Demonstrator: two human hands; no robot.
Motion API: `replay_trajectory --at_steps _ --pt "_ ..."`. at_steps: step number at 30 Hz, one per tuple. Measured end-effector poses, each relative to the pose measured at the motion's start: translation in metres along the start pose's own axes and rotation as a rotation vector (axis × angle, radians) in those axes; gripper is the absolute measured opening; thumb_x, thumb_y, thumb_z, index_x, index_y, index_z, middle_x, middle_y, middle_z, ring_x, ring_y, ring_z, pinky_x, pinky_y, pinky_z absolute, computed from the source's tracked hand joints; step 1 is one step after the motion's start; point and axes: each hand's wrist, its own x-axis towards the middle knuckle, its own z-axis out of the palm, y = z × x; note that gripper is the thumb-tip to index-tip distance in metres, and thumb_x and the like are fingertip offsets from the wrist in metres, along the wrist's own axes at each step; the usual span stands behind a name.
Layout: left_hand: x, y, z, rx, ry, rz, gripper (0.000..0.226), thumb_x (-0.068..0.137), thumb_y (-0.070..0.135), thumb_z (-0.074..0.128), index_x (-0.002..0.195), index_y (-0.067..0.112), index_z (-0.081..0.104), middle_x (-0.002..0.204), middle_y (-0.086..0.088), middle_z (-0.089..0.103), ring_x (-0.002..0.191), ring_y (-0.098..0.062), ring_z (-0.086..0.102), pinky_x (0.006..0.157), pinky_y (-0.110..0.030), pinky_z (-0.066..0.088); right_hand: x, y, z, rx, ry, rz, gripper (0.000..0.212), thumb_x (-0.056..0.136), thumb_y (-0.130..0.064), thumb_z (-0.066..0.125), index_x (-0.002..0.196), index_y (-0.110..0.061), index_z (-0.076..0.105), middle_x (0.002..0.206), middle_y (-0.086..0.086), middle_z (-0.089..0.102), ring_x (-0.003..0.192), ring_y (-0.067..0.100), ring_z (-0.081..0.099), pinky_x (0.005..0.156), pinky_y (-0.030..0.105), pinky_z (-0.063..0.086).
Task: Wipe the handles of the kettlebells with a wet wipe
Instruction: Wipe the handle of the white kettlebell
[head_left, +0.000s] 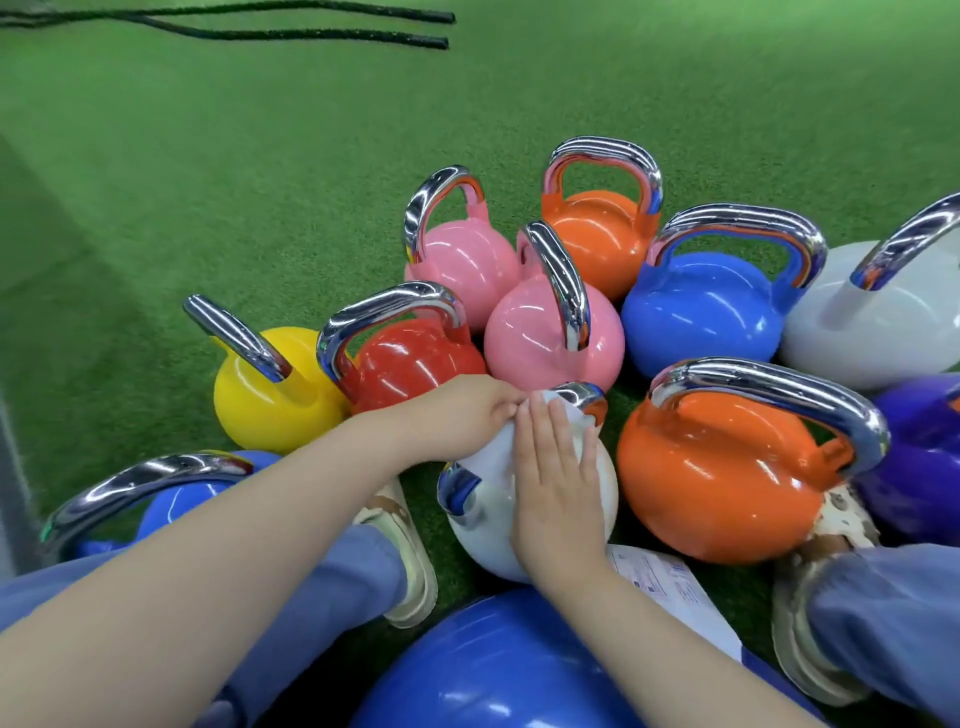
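Many glossy kettlebells with chrome handles crowd the green turf floor (260, 156), touching or just beside one another; open turf lies beyond them; the flat white packet (670, 587) carries print too small to read; the left hand (462, 415) pinches a white wet wipe (493, 457) draped over the white kettlebell's chrome handle (584, 395); the right hand (558, 467) lies flat, fingers straight, on the wipe.

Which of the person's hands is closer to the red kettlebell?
Left. The left hand sits right beside the red kettlebell, just in front of it, gripping the wet wipe. The right hand lies flat farther right, on the white kettlebell.
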Motion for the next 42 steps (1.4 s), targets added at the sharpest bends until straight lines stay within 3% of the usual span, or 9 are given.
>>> replay_trajectory --at_steps 4,8,13,16,24,28,31,35,42 --pt "-0.025 -0.024 -0.010 -0.007 -0.182 -0.062 0.028 0.096 0.006 0.040 0.114 0.002 0.061 0.114 -0.011 0.064 0.104 -0.022 0.056 0.089 -0.027 0.038 -0.015 -0.023 0.007 0.006 -0.009 -0.127 0.079 0.077 -0.015 0.029 0.148 -0.005 -0.004 0.149 0.010 0.022 0.145 0.024 -0.010 0.112 0.046 0.005" --pt "-0.042 -0.043 0.000 0.094 -0.366 -0.146 0.020 0.096 0.014 0.042 0.098 0.007 0.060 0.103 -0.010 0.065 0.092 -0.022 0.059 0.086 -0.035 0.047 -0.030 -0.033 0.007 -0.027 -0.060 -0.364 0.058 0.079 -0.013 0.030 0.136 -0.004 0.033 0.143 0.005 0.038 0.141 0.023 0.007 0.112 0.048 0.006" --pt "-0.045 -0.036 0.011 -0.029 -0.238 -0.157 0.025 0.097 0.022 0.043 0.106 0.005 0.059 0.105 -0.010 0.064 0.098 -0.022 0.058 0.088 -0.035 0.044 -0.022 -0.015 0.008 -0.043 -0.030 -0.425 0.057 0.076 -0.014 0.029 0.133 -0.006 0.032 0.142 0.003 0.029 0.144 0.022 -0.012 0.111 0.050 0.005" --pt "-0.033 -0.021 0.009 -0.097 -0.106 -0.111 0.032 0.098 0.023 0.041 0.113 -0.001 0.056 0.109 -0.014 0.063 0.099 -0.025 0.057 0.089 -0.035 0.041 -0.002 0.002 0.001 -0.012 0.001 -0.238 0.068 0.076 -0.016 0.031 0.142 -0.007 0.024 0.144 0.006 0.033 0.145 0.017 -0.004 0.112 0.046 0.004" --pt "0.022 0.026 0.006 -0.194 -0.049 -0.154 0.038 0.102 0.021 0.029 0.117 -0.005 0.053 0.120 -0.022 0.056 0.112 -0.030 0.050 0.074 -0.026 0.029 0.048 0.049 -0.010 0.417 -0.057 0.109 0.061 0.058 0.000 0.035 0.111 -0.010 0.062 0.110 0.008 0.065 0.111 0.023 0.054 0.111 0.039 0.017" --pt "0.045 0.028 0.002 -0.273 -0.128 -0.236 0.047 0.101 0.034 0.032 0.127 0.000 0.051 0.123 -0.012 0.056 0.105 -0.024 0.053 0.085 -0.028 0.039 0.063 0.071 -0.010 0.655 -0.289 0.348 0.048 0.071 0.006 0.040 0.108 -0.013 0.064 0.103 0.001 0.062 0.094 0.013 0.049 0.109 0.037 0.023" --pt "0.055 0.030 -0.003 -0.285 -0.153 -0.340 0.049 0.099 0.038 0.036 0.126 0.001 0.051 0.124 -0.016 0.056 0.079 -0.018 0.049 0.055 -0.022 0.038 0.062 0.083 -0.004 0.888 -0.403 0.509 0.044 0.079 0.014 0.045 0.102 -0.021 0.060 0.100 0.001 0.063 0.095 0.014 0.053 0.084 0.025 0.040" --pt "0.053 0.022 -0.001 -0.490 -0.231 -0.335 0.054 0.099 0.042 0.032 0.132 0.003 0.047 0.120 -0.012 0.057 0.097 -0.021 0.056 0.073 -0.023 0.045 0.060 0.088 0.000 0.979 -0.454 0.626 0.044 0.082 0.016 0.042 0.103 -0.020 0.058 0.106 0.003 0.062 0.103 0.019 0.056 0.087 0.025 0.040" --pt "0.004 -0.029 0.003 -0.507 -0.309 -0.190 0.035 0.095 0.039 0.045 0.102 0.009 0.060 0.080 -0.001 0.059 0.064 -0.009 0.052 0.060 -0.015 0.041 0.082 0.056 -0.046 0.456 -0.508 0.116 0.050 0.071 0.006 0.037 0.107 -0.020 0.060 0.099 0.001 0.062 0.095 0.022 0.046 0.112 0.033 0.012"
